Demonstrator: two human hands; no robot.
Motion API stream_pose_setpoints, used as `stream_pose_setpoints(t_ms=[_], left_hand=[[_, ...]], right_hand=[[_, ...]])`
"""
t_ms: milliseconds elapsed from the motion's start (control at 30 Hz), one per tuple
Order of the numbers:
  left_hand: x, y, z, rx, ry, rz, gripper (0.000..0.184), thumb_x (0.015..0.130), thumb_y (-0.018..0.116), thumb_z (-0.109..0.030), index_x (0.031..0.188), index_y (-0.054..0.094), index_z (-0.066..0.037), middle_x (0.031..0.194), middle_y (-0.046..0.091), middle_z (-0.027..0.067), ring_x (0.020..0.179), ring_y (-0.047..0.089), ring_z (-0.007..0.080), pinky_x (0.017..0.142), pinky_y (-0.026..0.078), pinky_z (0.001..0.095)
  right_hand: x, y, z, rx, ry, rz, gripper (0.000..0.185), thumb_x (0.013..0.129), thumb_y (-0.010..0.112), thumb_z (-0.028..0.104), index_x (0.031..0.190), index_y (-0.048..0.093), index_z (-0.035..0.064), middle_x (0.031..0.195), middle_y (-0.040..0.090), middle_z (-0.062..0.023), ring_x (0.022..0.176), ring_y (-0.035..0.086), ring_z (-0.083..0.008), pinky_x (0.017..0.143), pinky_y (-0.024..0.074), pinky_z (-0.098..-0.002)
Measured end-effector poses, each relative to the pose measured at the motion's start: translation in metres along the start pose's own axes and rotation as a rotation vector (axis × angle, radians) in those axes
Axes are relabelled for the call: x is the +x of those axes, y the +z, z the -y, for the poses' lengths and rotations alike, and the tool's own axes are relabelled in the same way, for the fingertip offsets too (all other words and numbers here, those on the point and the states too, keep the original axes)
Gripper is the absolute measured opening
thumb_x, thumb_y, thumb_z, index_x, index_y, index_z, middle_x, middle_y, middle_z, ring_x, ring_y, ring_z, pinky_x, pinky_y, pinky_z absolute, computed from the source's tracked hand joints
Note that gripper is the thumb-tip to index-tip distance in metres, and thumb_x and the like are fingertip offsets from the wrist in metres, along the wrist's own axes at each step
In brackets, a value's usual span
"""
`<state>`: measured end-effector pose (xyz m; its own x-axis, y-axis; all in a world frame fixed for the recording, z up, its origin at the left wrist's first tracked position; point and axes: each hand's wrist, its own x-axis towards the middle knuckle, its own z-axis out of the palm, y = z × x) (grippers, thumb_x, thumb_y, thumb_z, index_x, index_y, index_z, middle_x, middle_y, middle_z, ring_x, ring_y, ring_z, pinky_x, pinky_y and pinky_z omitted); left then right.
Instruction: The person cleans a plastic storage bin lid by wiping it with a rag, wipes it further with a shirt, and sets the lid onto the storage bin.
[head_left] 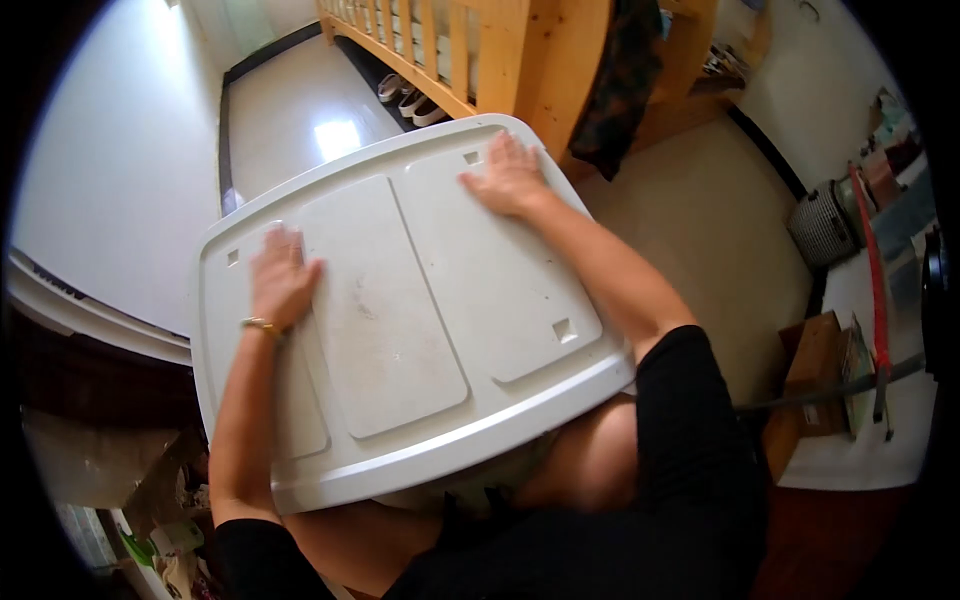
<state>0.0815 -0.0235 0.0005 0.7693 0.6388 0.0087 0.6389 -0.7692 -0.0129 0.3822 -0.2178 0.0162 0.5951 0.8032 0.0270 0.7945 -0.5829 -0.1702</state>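
A large off-white plastic lid (375, 310) with raised panels and small square recesses lies in front of my body, tilted in view. Its middle panel has a dark smudge. My left hand (283, 277) rests flat on the lid's left part, fingers stretched forward and slightly blurred, with a yellowish band at the wrist. On the far right part of the lid lies my right hand (507, 177), palm down with the fingers spread. Neither hand holds anything. What is beneath the lid is mostly hidden.
A wooden bed frame (497, 60) stands beyond the lid, with shoes (412, 103) under it. At the right are a woven basket (826, 222), a cardboard box (815, 372) and a red strap (876, 290). A white wall or panel (120, 170) rises on the left.
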Motion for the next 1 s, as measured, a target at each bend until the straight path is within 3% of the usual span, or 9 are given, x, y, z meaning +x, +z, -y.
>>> stream_pose_setpoints(t_ms=[33,133,167,267,400,600,667,733,1000], left_hand=[[0.0,0.003,-0.014,-0.035,0.051,-0.028,0.069,0.092,0.041,-0.048,0.144,0.028,-0.005,0.153,0.017,0.0172,0.143,0.011,0.0295,0.113,0.007,0.0506],[0.004,-0.01,0.002,0.05,0.169,-0.074,0.065,0.092,0.042,-0.048,0.144,0.03,-0.012,0.153,0.019,0.0136,0.143,0.013,0.029,0.113,0.007,0.0505],[0.007,-0.015,0.016,0.108,0.202,-0.08,0.064,0.092,0.042,-0.049,0.144,0.031,-0.015,0.153,0.019,0.0127,0.143,0.013,0.029,0.113,0.007,0.0504],[0.018,-0.018,0.08,-0.007,-0.367,-0.046,0.06,0.092,0.04,-0.05,0.144,0.032,-0.022,0.154,0.021,0.0082,0.142,0.015,0.0291,0.11,0.006,0.059],[0.018,0.002,0.094,-0.045,-0.4,-0.131,0.061,0.091,0.041,-0.05,0.144,0.033,-0.022,0.153,0.022,0.0066,0.141,0.016,0.0315,0.11,0.006,0.0612],[0.03,-0.012,0.086,0.045,-0.566,0.011,0.066,0.09,0.044,-0.05,0.147,0.022,-0.025,0.155,0.01,0.0136,0.142,0.008,0.0349,0.108,0.004,0.0643],[0.03,-0.013,0.086,0.046,-0.562,0.028,0.068,0.089,0.045,-0.049,0.148,0.021,-0.026,0.155,0.009,0.0124,0.143,0.006,0.0343,0.108,0.004,0.064],[0.032,-0.008,0.09,0.068,-0.558,0.035,0.07,0.088,0.046,-0.048,0.148,0.017,-0.028,0.156,0.005,0.0101,0.143,0.004,0.0335,0.108,0.003,0.0638],[0.03,0.006,0.097,0.055,-0.474,-0.087,0.072,0.087,0.046,-0.046,0.149,0.014,-0.028,0.157,0.003,0.0092,0.143,0.003,0.0338,0.108,0.002,0.0638]], right_hand=[[-0.001,0.006,0.039,0.018,-0.061,0.001,0.073,0.093,0.037,0.052,0.145,0.023,0.0021,0.154,0.015,-0.0154,0.143,0.01,-0.0282,0.115,0.0082,-0.0444],[-0.014,0.025,0.124,0.034,-0.973,0.173,0.067,0.093,0.034,0.054,0.147,0.025,0.0147,0.154,0.016,-0.0132,0.143,0.01,-0.0259,0.115,0.0048,-0.0473],[-0.002,0.028,0.134,0.009,-0.947,0.101,0.067,0.093,0.034,0.054,0.147,0.025,0.015,0.154,0.015,-0.012,0.144,0.01,-0.0254,0.114,0.0042,-0.0492],[0.074,0.042,0.127,-0.019,-0.659,-0.117,0.069,0.09,0.036,0.06,0.143,0.034,0.0149,0.151,0.026,-0.0117,0.141,0.019,-0.0266,0.113,0.0056,-0.0541],[0.114,-0.007,0.072,-0.102,-0.169,0.098,0.069,0.085,0.045,0.062,0.134,0.046,0.0136,0.131,0.049,-0.0102,0.125,0.039,-0.0244,0.107,0.0201,-0.0483],[0.057,0.009,-0.03,-0.081,0.051,-0.444,0.068,0.081,0.06,0.051,0.131,0.047,0.0079,0.133,0.047,-0.0154,0.129,0.037,-0.0308,0.105,0.0298,-0.0465],[0.021,-0.024,-0.03,0.349,0.571,-0.172,0.066,0.082,0.058,0.052,0.128,0.047,0.005,0.132,0.048,-0.018,0.119,0.048,-0.0359,0.094,0.0414,-0.0459],[0.003,-0.009,-0.063,0.269,0.694,0.095,0.064,0.083,0.056,0.054,0.12,0.048,0.0023,0.126,0.051,-0.0205,0.106,0.055,-0.0404,0.084,0.0464,-0.0485],[0.007,-0.01,-0.038,0.067,0.719,-0.002,0.056,0.088,0.047,0.053,0.108,0.049,0.0017,0.115,0.055,-0.0185,0.099,0.056,-0.0413,0.08,0.0452,-0.05]])
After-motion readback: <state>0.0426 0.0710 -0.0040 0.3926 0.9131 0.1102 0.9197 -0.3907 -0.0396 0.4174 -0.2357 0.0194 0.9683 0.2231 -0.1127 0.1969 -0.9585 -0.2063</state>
